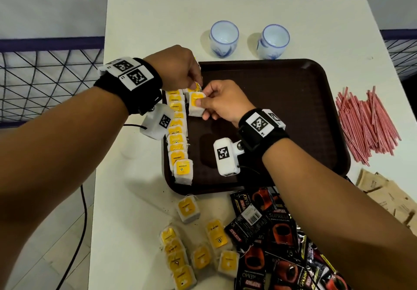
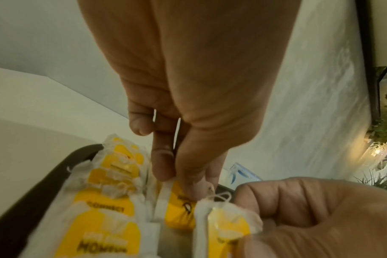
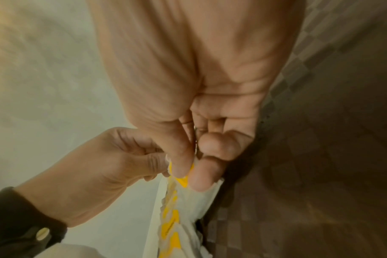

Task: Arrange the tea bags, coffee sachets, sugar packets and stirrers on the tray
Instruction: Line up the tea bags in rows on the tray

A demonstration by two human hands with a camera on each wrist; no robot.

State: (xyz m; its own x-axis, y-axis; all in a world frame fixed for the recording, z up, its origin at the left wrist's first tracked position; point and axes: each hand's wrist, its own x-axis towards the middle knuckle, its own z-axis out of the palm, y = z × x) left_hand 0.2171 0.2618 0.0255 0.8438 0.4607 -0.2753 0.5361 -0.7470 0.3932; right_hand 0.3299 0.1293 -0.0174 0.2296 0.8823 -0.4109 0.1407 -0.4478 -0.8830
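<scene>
A dark brown tray (image 1: 293, 113) lies mid-table. A row of yellow-labelled tea bags (image 1: 177, 136) overlaps along its left edge. At the row's far end my left hand (image 1: 194, 82) pinches a tea bag (image 2: 179, 209) by its top. Just beside it my right hand (image 1: 203, 107) pinches another tea bag (image 1: 195, 106) between thumb and fingers, held above the tray. In the right wrist view that tea bag (image 3: 181, 181) shows under my thumb. Loose tea bags (image 1: 198, 240) lie in front of the tray, black coffee sachets (image 1: 277, 244) to their right.
Red stirrers (image 1: 365, 125) are heaped right of the tray, brown sugar packets (image 1: 388, 195) in front of them. Two white-and-blue cups (image 1: 224, 38) stand behind the tray. A black cable (image 1: 83, 222) hangs off the table's left edge.
</scene>
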